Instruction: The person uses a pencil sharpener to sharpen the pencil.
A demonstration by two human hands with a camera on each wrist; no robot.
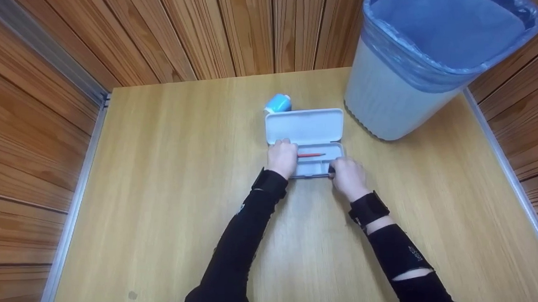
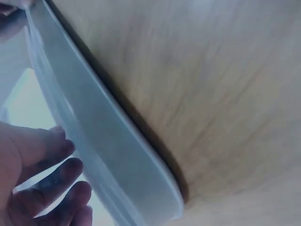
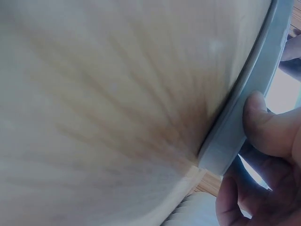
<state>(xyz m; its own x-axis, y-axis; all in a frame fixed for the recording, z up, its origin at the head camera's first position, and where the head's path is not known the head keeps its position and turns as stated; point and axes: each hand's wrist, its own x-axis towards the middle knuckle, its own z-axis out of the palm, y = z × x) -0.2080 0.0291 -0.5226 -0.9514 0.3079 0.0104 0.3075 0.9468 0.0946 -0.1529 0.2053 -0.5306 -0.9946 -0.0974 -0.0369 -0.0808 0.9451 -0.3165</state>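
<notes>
A pale grey-blue pencil case (image 1: pixel 304 126) lies with its lid raised. A red pencil (image 1: pixel 311 155) shows in its back compartment. My left hand (image 1: pixel 283 157) is over the left part of the case and covers one end of the pencil. In the left wrist view its fingers (image 2: pixel 61 183) are loosely bent beside the case's front wall (image 2: pixel 106 122), with nothing visible between them. At the front right corner, my right hand (image 1: pixel 348 174) grips the case, its thumb (image 3: pixel 258 117) against the front wall. Something small and dark (image 1: pixel 331 169) shows at its fingertips; its kind is unclear.
Behind the lid's left corner lies a light-blue object (image 1: pixel 278 103) with a white end. A white waste bin (image 1: pixel 380 91) with a blue liner (image 1: pixel 449 25) stands at the back right. Wood-panelled walls (image 1: pixel 245 29) surround the wooden table (image 1: pixel 161 174).
</notes>
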